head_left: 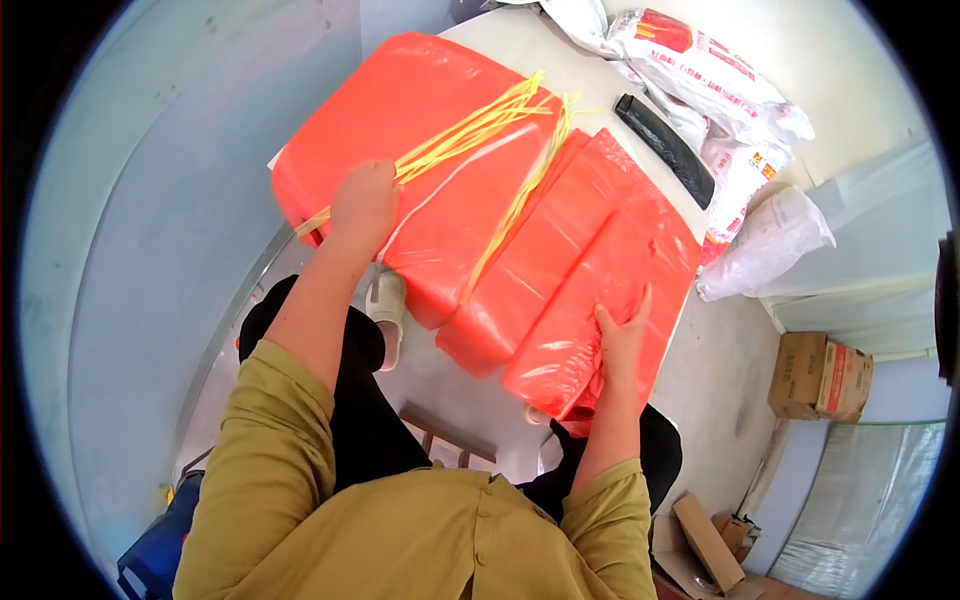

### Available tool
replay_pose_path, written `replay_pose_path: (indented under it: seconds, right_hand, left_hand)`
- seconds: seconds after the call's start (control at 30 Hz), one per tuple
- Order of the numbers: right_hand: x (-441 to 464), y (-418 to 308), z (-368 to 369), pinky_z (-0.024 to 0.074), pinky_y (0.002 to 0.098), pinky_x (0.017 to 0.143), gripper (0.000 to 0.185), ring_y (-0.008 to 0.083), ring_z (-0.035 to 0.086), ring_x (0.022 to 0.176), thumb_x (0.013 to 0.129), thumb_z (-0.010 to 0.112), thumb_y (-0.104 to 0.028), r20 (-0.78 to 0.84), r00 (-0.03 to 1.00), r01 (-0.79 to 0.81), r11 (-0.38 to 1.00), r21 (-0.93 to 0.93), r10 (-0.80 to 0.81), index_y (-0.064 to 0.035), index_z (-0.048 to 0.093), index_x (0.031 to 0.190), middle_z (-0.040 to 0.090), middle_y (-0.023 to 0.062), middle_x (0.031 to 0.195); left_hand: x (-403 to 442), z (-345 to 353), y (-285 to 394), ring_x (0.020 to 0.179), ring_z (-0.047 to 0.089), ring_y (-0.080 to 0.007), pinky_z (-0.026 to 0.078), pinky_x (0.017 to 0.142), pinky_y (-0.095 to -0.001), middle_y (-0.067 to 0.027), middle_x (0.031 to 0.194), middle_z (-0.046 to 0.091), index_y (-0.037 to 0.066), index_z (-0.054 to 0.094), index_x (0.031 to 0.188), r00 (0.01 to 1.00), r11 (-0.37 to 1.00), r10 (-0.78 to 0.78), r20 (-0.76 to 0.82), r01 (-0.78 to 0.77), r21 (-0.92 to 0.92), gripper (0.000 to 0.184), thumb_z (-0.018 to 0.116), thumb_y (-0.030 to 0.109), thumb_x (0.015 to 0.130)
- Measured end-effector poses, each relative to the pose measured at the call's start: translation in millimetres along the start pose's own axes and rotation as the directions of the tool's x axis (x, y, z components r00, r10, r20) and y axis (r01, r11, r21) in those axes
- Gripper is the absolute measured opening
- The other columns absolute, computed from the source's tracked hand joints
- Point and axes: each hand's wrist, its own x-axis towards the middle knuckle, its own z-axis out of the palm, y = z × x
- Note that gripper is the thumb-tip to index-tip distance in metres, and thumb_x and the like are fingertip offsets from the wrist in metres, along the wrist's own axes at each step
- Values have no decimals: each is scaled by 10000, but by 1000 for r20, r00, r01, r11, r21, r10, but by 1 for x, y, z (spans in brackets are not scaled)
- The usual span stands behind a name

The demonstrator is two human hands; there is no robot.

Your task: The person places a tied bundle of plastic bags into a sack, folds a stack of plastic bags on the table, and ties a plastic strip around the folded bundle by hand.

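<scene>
My left hand is closed in a fist around a bundle of yellow plastic strips. The strips fan out to the right, and a short end pokes out on the hand's left. Beneath them lies a thick stack of red plastic bags, glossy and flat. My right hand rests on a folded pile of red plastic bags, thumb and forefinger spread; its other fingers are partly hidden. More yellow strips and one white strip run across the red plastic between my hands.
A black rolled bag lies on the pale table beyond the red pile. White printed sacks are heaped at the far right. Cardboard boxes stand by the right wall. A wooden stool is below, near my legs.
</scene>
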Motion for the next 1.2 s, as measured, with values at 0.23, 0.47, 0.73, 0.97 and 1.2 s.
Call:
replay_pose_path:
  seconds: [0.23, 0.47, 0.73, 0.97, 1.2]
  right_hand:
    - [4, 5, -5, 495, 370, 1056, 960, 277, 499, 1351, 865, 706, 56, 33, 999, -40, 991, 128, 36, -56, 150, 1640, 334, 190, 1615]
    - [-2, -2, -5, 478, 374, 1072, 975, 284, 472, 1377, 853, 705, 54, 35, 989, -151, 943, 298, 147, -54, 143, 1643, 280, 187, 1647]
    - [1, 11, -12, 438, 388, 1113, 989, 277, 417, 1430, 852, 700, 43, 75, 973, -228, 876, 425, 217, -42, 114, 1645, 269, 175, 1659]
    - [1, 26, -21, 511, 426, 1046, 542, 304, 604, 1236, 926, 681, -138, 257, 840, -484, 446, 753, 477, -6, 518, 1425, 613, 152, 1375]
    - [-18, -11, -1, 514, 458, 1042, 390, 304, 655, 1147, 950, 656, -235, 518, 769, -574, 47, 818, 374, -37, 633, 1286, 696, 119, 1255]
  left_hand:
    - [6, 3, 1, 917, 666, -360, 536, 798, -476, -152, 923, 682, 37, 652, 948, 997, 999, -44, 63, 43, 16, 167, 724, 169, 877]
    - [5, 9, 2, 901, 661, -348, 536, 780, -469, -138, 892, 673, 50, 681, 852, 1000, 996, 9, 25, -11, 92, 110, 700, 158, 862]
    - [11, -7, 16, 831, 696, -329, 553, 760, -427, -140, 887, 729, 40, 714, 932, 991, 972, -93, 94, 111, -206, 159, 662, 188, 904]
    - [18, -4, 44, 742, 674, -160, 523, 628, -290, -117, 904, 736, -23, 645, 1067, 849, 616, -43, 527, 438, -655, 260, 622, 224, 991]
    - [-41, 27, 146, 810, 694, -172, 505, 636, -319, -134, 980, 735, 4, 644, 1090, 545, 379, 290, 787, 689, -617, 233, 629, 217, 997]
